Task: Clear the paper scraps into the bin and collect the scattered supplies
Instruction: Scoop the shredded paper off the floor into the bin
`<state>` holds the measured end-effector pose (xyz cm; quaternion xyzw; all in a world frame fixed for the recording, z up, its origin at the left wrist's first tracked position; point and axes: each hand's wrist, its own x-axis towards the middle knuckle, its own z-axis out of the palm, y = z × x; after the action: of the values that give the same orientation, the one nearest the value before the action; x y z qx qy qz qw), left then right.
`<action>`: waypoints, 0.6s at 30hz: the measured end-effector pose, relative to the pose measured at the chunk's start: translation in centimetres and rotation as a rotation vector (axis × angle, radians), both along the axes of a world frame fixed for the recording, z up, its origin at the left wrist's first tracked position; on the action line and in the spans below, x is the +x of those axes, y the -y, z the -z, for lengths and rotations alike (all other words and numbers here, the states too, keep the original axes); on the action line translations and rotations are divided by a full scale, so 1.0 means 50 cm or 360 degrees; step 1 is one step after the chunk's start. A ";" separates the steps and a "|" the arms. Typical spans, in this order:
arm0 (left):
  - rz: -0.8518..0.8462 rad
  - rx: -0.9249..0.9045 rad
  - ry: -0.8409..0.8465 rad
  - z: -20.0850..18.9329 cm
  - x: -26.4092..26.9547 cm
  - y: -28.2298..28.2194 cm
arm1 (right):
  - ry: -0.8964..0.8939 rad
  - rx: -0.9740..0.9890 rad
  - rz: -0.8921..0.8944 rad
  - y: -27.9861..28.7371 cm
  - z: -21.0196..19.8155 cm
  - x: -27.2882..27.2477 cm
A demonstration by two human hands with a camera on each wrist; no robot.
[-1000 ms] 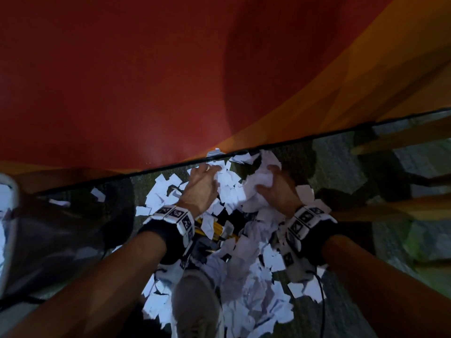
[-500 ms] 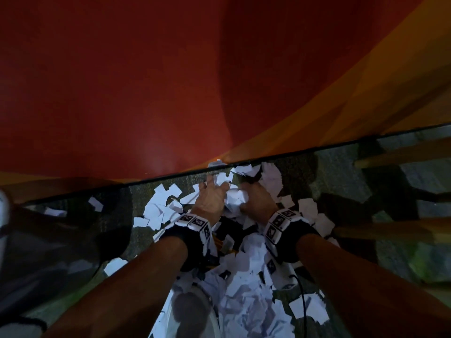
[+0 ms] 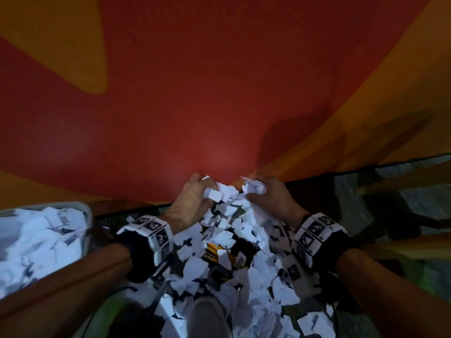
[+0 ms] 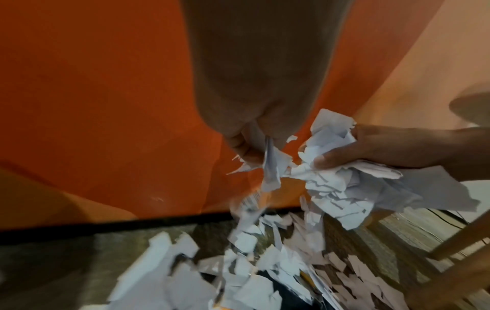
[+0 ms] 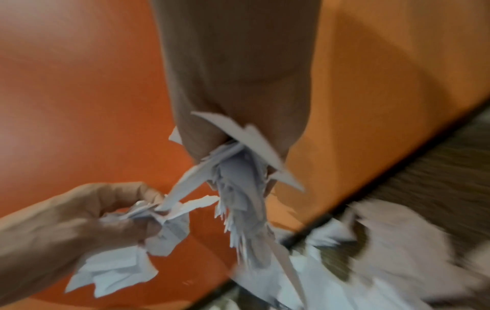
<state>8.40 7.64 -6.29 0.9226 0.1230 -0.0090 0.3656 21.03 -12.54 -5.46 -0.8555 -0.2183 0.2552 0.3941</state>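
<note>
White paper scraps [image 3: 246, 284] cover the patterned floor below me. My left hand [image 3: 192, 193] grips a bunch of scraps [image 3: 217, 193] lifted off the floor, its fingers curled round them. My right hand [image 3: 266, 196] grips another crumpled bunch [image 3: 253, 189] beside it. In the left wrist view my left hand [image 4: 252, 144] pinches scraps [image 4: 273, 167], and my right hand [image 4: 371, 149] clutches a wad [image 4: 342, 178]. In the right wrist view loose scraps [image 5: 238, 188] hang blurred from my right hand [image 5: 233, 136]. The bin [image 3: 85, 213] at left holds scraps.
A red and orange wall [image 3: 219, 93] rises just beyond the hands, with a dark skirting [image 4: 132, 222] at its foot. Something yellow and black [image 3: 214, 252] lies half buried among the scraps. My shoe [image 3: 207, 315] stands in the pile. Wooden furniture legs [image 3: 402, 181] stand at right.
Both hands closed on scraps on the floor, drew together, then rose with their bunches. Pieces trail down from them. The bin has come into view at left.
</note>
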 end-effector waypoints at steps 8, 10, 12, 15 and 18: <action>-0.0277 0.0236 0.0013 -0.217 -0.161 -0.131 | 0.0071 0.0196 -0.0173 -0.148 -0.172 -0.096; -0.0374 0.0258 0.0039 -0.258 -0.205 -0.156 | 0.0077 0.0252 -0.0268 -0.194 -0.212 -0.130; -0.0465 0.0276 0.0083 -0.295 -0.263 -0.182 | 0.0052 0.0323 -0.0356 -0.242 -0.248 -0.172; -0.0602 0.0320 0.0160 -0.340 -0.360 -0.227 | 0.0045 0.0394 -0.0511 -0.309 -0.299 -0.250; -0.0763 0.0390 0.0153 -0.357 -0.457 -0.267 | 0.0001 0.0396 -0.0635 -0.379 -0.325 -0.328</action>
<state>-14.45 21.00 11.55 0.9038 0.3206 0.1366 0.2483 4.65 6.39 10.79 -0.7404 -0.4130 0.2987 0.4382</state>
